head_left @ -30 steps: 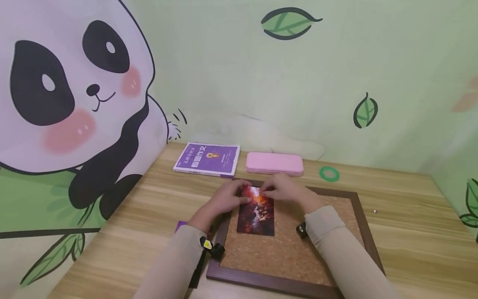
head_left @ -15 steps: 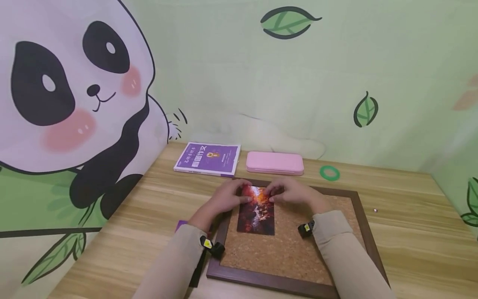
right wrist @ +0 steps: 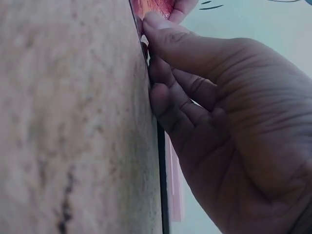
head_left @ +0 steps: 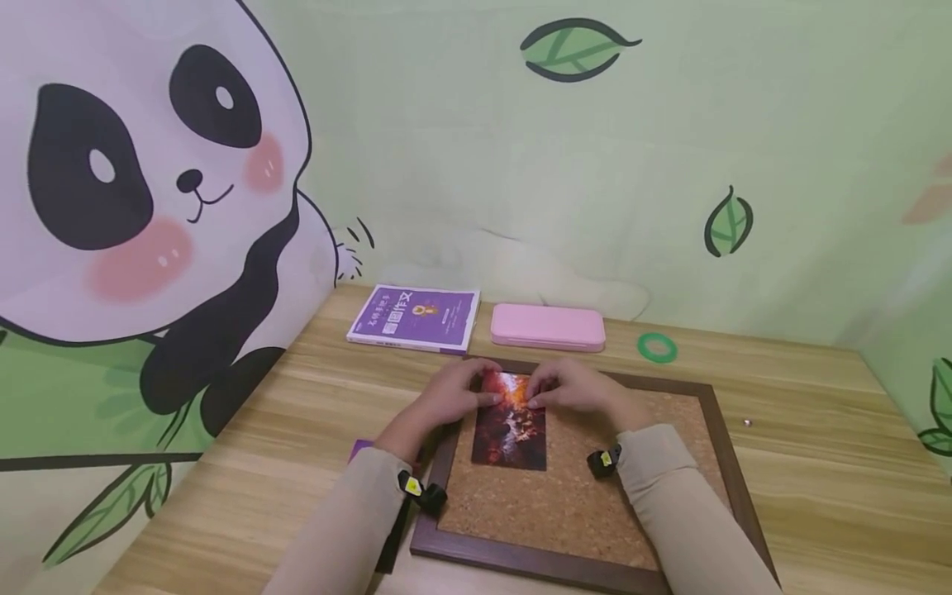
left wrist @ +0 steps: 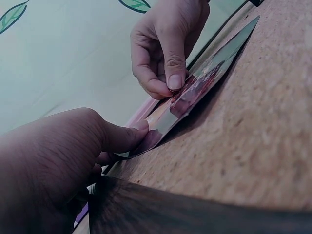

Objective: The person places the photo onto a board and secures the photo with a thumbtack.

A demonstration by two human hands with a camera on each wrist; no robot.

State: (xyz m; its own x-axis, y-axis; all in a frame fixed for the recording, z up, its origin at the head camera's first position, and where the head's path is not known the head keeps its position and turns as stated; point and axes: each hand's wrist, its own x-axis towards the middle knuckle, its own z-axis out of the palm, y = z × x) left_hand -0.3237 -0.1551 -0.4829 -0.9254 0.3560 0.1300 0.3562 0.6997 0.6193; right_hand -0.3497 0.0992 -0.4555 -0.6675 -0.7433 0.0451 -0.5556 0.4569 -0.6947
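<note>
Just below the head view's centre, the left hand [head_left: 449, 395] and right hand [head_left: 582, 388] each pinch the red-and-black photo [head_left: 509, 438] near its top, grips narrow, over the corkboard [head_left: 550, 514].

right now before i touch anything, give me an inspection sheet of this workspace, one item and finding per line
Surface: wood-grain table; brown-framed cork board lying on it.
Job's things: photo on the board's upper left part, one edge apparently raised off the cork.
Clutter: purple book, pink case and green ring beyond the board; small shiny item right of it; dark flat item, partly hidden by the left sleeve.
Grip, left hand: pinches the photo's upper left.
Grip, right hand: fingers curled at the photo's right edge, seeming to pinch it.
Cables: nothing seen.
Surroundings: pale green wall with a panda picture and leaves.
</note>
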